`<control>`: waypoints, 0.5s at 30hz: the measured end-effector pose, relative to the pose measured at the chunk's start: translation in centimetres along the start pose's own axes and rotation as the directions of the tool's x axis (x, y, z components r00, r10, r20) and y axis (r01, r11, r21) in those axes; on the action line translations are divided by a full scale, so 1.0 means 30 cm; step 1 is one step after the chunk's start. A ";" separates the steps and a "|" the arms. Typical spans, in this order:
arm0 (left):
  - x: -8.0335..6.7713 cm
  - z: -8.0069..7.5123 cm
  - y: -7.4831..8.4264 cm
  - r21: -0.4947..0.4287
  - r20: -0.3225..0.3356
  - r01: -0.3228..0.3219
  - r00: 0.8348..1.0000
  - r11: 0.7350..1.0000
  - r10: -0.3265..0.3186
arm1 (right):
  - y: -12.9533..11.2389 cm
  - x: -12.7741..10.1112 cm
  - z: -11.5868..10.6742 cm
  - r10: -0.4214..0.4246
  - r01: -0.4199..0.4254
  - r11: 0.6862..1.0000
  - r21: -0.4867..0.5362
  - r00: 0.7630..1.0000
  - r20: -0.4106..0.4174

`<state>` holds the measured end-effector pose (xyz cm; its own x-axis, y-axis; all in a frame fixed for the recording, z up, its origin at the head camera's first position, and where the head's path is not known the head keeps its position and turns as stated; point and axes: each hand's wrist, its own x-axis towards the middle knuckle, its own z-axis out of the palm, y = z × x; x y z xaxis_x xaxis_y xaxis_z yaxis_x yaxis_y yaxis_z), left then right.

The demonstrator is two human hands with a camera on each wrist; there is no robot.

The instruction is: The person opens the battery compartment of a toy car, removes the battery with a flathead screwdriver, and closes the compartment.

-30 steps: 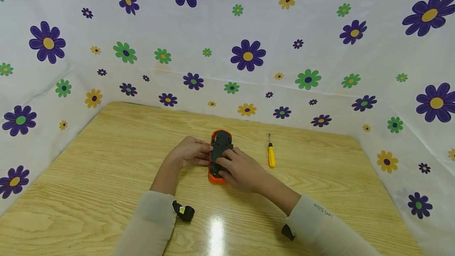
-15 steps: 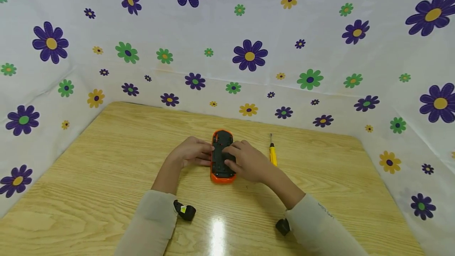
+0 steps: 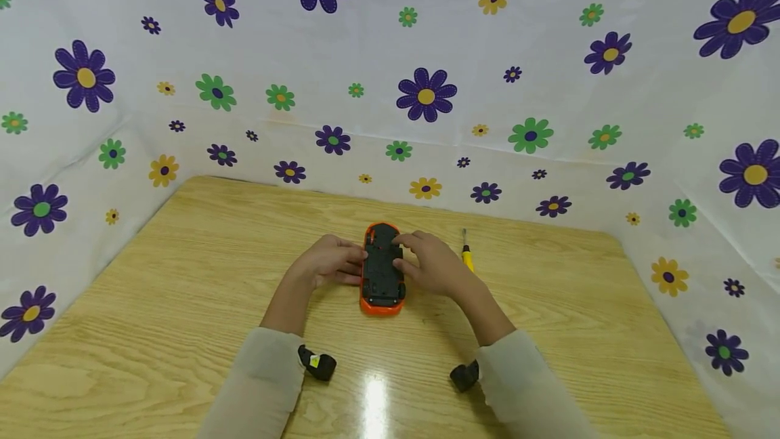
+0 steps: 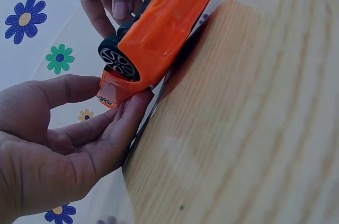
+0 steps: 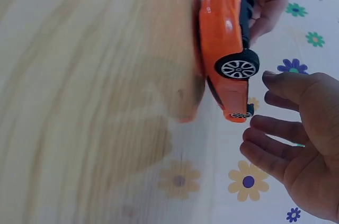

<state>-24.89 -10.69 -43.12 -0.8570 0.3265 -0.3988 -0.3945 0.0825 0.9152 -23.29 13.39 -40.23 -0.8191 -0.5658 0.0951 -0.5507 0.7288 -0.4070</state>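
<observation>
An orange toy car [image 3: 382, 273] lies upside down on the table, its black underside facing up. At its left side my left hand [image 3: 332, 259] grips the edge, and the left wrist view shows the thumb [image 4: 74, 87] on one side of the body with fingers below. On the other side, my right hand [image 3: 429, 263] hovers with parted fingers close over the car's right edge. The right wrist view shows nothing in that hand's grasp, with its thumb [image 5: 283, 82] near a wheel [image 5: 237, 69].
A screwdriver [image 3: 467, 257] with a yellow handle lies right of the car, partly hidden behind the right hand. The wood-grain table [image 3: 213, 256] meets a white flower-print cloth [image 3: 365, 39] at the back and sides.
My right hand has drawn back from the middle of the underside to the car's right edge, uncovering more of the black base. The left hand keeps its place.
</observation>
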 end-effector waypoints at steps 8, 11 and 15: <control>-0.002 0.006 -0.001 0.000 -0.001 -0.003 1.000 1.000 0.003 | 0.025 0.013 0.014 0.094 -0.098 0.989 0.107 0.995 0.041; -0.005 0.006 0.002 0.001 -0.003 0.002 1.000 1.000 -0.002 | 0.033 0.016 0.015 0.128 -0.130 0.977 0.171 0.992 0.024; 0.000 0.005 0.003 -0.003 -0.003 0.008 1.000 1.000 -0.008 | 0.035 0.016 0.013 0.156 -0.150 0.961 0.232 0.988 -0.008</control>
<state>-24.87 -10.56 -43.03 -0.8549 0.3229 -0.4061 -0.4020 0.0827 0.9119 -24.20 13.72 -40.98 -0.8963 -0.4418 0.0375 -0.3688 0.6959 -0.6162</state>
